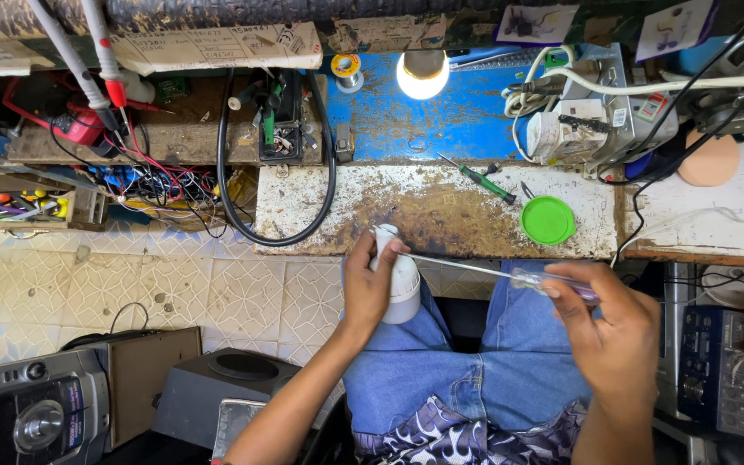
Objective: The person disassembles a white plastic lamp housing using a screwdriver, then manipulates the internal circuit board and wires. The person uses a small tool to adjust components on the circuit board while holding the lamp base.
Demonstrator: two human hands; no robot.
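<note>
The left hand (365, 288) wraps closed fingers around one white plastic bulb body (399, 280). The right hand (615, 331) pinches one clear-handled long-shafted screwdriver (510, 275), its tip at the bulb body's top.

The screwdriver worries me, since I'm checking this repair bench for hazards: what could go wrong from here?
The screwdriver tip sits right by the left hand fingers gripping the white bulb housing; a slip could jab them. The housing is held over the lap, unsupported, so it could drop. The lit bulb nearby may be hot.
</note>
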